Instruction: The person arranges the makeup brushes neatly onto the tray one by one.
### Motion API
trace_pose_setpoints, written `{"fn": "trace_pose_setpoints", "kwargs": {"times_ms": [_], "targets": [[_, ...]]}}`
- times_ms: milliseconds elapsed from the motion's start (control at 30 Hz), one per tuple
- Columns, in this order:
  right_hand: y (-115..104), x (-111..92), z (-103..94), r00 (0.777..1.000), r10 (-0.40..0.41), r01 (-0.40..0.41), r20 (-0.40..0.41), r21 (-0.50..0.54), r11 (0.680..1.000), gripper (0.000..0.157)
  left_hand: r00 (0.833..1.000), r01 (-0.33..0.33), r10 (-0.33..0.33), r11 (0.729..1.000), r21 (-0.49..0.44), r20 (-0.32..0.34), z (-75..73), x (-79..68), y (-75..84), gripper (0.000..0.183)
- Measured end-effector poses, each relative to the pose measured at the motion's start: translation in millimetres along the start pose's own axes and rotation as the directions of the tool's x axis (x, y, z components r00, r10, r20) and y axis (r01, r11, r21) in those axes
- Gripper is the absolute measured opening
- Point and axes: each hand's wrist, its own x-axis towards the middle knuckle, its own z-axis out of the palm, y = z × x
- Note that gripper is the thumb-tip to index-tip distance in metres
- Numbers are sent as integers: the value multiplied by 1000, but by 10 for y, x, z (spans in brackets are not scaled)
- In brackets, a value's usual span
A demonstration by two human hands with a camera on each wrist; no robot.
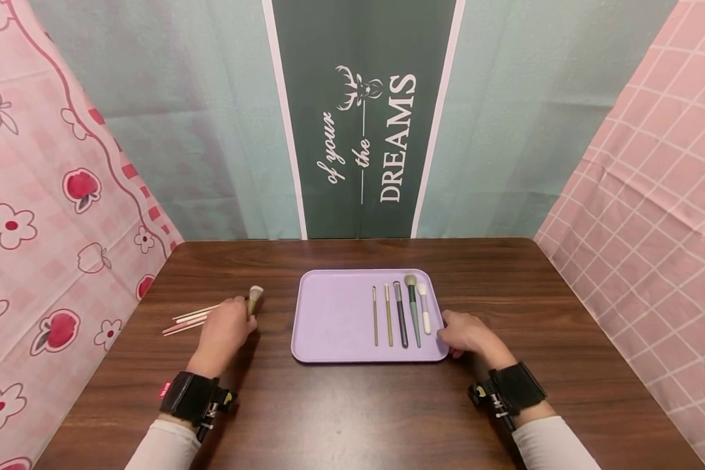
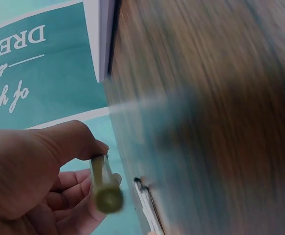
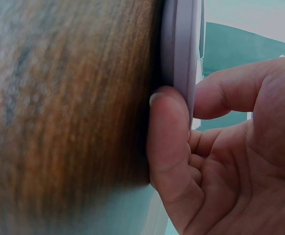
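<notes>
My left hand (image 1: 224, 325), on the left part of the table, pinches a makeup brush (image 1: 255, 296) whose pale bristles point away from me. In the left wrist view, the end of its olive-green handle (image 2: 108, 198) shows between thumb and fingers. Several more brushes (image 1: 189, 320) lie under and left of this hand, their heads hidden. The lilac tray (image 1: 335, 313) lies at mid-table, with several makeup brushes side by side on its right half. At its right side, my right hand (image 1: 467, 333) grips the tray's rim (image 3: 184, 54), thumb above and a finger beneath.
The dark wooden table (image 1: 341, 418) reaches back to a green curtain (image 1: 361, 215) with white lettering. Pink patterned cloth (image 1: 53, 274) hangs on the left, and pink checked cloth (image 1: 652, 261) on the right.
</notes>
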Motion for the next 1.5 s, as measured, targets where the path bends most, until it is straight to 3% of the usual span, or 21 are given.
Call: {"fn": "trace_pose_setpoints", "kwargs": {"times_ms": [300, 733, 1200, 1500], "targets": [[8, 5, 1, 1000, 4, -4, -3, 6, 1000, 10, 997, 80, -80, 997, -13, 4, 53, 69, 203, 24], [-9, -17, 1, 1000, 19, -19, -6, -6, 1000, 10, 997, 75, -75, 997, -30, -21, 130, 155, 494, 24], [0, -7, 10, 1000, 17, -17, 1, 7, 1000, 9, 987, 140, -133, 987, -76, 92, 222, 269, 740, 21], [-6, -9, 10, 1000, 18, -18, -1, 3, 1000, 10, 993, 104, -101, 993, -56, 66, 291, 320, 917, 16]]}}
